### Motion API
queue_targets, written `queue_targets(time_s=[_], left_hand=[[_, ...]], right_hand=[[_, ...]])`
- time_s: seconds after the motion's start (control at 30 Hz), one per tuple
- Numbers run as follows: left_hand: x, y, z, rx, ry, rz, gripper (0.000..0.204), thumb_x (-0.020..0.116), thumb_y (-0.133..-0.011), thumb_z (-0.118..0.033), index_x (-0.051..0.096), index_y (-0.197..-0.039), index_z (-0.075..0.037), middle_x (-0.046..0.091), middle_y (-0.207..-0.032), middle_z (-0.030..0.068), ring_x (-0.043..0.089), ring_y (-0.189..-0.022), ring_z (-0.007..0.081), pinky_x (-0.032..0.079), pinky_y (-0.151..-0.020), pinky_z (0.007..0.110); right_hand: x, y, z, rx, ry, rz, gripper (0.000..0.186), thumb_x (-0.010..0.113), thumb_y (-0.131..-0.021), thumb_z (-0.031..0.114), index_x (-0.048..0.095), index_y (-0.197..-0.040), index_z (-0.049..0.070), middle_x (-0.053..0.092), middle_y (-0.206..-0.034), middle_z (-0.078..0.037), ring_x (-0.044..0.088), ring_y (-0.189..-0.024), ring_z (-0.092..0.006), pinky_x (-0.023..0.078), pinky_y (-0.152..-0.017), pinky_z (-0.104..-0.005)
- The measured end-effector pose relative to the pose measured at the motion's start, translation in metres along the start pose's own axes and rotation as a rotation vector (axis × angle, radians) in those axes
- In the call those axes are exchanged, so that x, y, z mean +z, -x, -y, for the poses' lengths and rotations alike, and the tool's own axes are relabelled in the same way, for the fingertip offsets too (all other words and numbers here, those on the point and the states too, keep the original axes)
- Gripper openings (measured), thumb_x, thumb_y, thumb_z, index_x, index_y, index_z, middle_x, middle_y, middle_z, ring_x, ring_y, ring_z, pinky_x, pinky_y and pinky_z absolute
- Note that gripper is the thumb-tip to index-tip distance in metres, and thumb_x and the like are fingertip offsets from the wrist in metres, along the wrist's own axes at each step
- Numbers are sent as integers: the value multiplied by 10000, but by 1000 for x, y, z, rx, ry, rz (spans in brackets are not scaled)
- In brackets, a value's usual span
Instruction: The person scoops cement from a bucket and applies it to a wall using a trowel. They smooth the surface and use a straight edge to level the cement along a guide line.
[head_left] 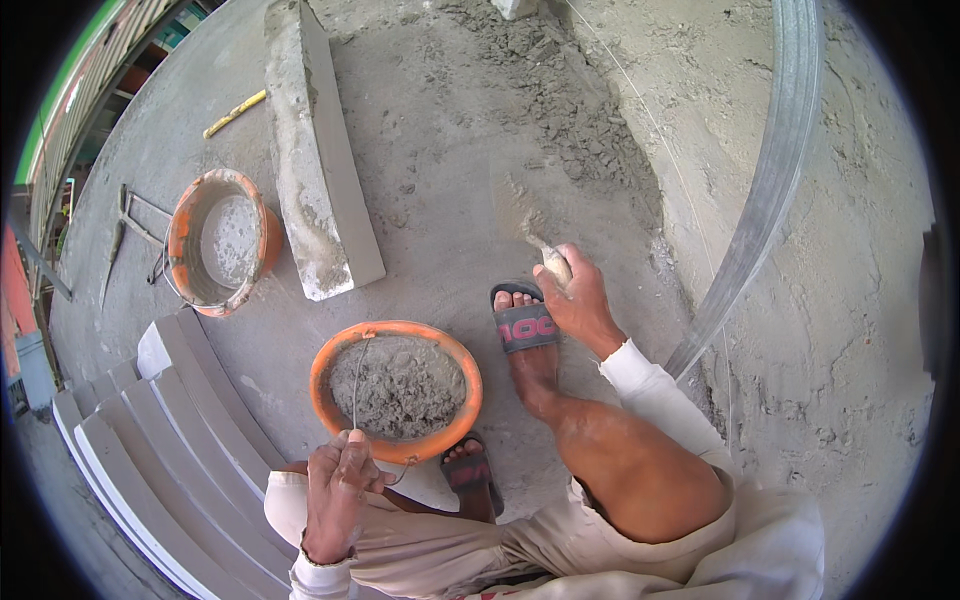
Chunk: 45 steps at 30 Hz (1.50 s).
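My left hand [340,485] grips the thin wire handle [356,395] of an orange bucket [450,355] that holds lumpy wet grey mortar [395,390]. My right hand [580,300] is closed on the pale handle of a trowel [553,262], which sits above my sandalled right foot; the trowel's blade is indistinct against the grey floor. My left foot, in a dark sandal [468,470], stands just behind the bucket.
A second orange bucket [265,240] with grey residue stands left of a long pale block [315,170]. A yellow bar [234,114], a metal tool [130,225] and stacked blocks [180,420] lie leftward. A rough plastered surface [840,300], thin string and grey metal strip [760,200] are rightward.
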<state>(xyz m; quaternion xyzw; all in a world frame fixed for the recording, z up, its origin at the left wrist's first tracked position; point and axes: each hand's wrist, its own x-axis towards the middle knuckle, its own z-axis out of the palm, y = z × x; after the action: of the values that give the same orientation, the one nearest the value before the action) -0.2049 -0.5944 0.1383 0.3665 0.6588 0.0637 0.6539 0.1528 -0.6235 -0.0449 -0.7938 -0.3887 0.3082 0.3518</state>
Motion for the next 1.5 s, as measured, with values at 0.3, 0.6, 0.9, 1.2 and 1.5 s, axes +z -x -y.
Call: queue_targets(time_s=[0.3, 0.6, 0.9, 1.2, 1.5], left_hand=[[-1, -39, 22, 108, 31, -234, 382, 548, -1139, -300, 616, -900, -10, 530, -698, 18, 504, -626, 126, 518, -667, 316], [-22, -165, 111, 268, -137, -775, 427, 605, -1081, -317, 679, -947, 82, 656, -807, 117, 576, -792, 251, 485, -778, 434], [-12, -184, 113, 200, -30, -811, 458, 681, -997, -288, 623, -724, 75, 568, -636, 54, 455, -641, 154, 414, -619, 418], [-13, -185, 103, 177, 40, -821, 394, 679, -979, -205, 586, -673, 26, 529, -640, -11, 426, -627, 103, 364, -568, 360], [-16, -182, 125, 116, 87, -823, 404, 647, -986, -184, 478, -646, -46, 457, -648, -46, 368, -623, 94, 296, -552, 362]], right_hand=[[-60, -56, -4, 429, 1, -182, 415, 594, -1051, 290, 663, -1144, -109, 742, -991, -274, 752, -815, -407, 601, -674, -484], [-60, -144, -33, 324, 535, -114, 427, 679, -948, 240, 718, -1196, -106, 734, -1155, -372, 730, -1122, -497, 583, -980, -513], [-74, -210, 60, 455, 472, -51, 452, 690, -937, 246, 718, -1174, -138, 726, -1205, -369, 719, -1171, -484, 562, -1033, -502], [-58, -299, 58, 282, 464, -77, 503, 690, -938, 257, 700, -1282, -110, 693, -1309, -372, 677, -1260, -490, 537, -1072, -497], [-43, -355, 23, 297, 689, 57, 524, 680, -898, 302, 726, -1197, -127, 693, -1311, -366, 687, -1245, -481, 537, -1091, -489]])
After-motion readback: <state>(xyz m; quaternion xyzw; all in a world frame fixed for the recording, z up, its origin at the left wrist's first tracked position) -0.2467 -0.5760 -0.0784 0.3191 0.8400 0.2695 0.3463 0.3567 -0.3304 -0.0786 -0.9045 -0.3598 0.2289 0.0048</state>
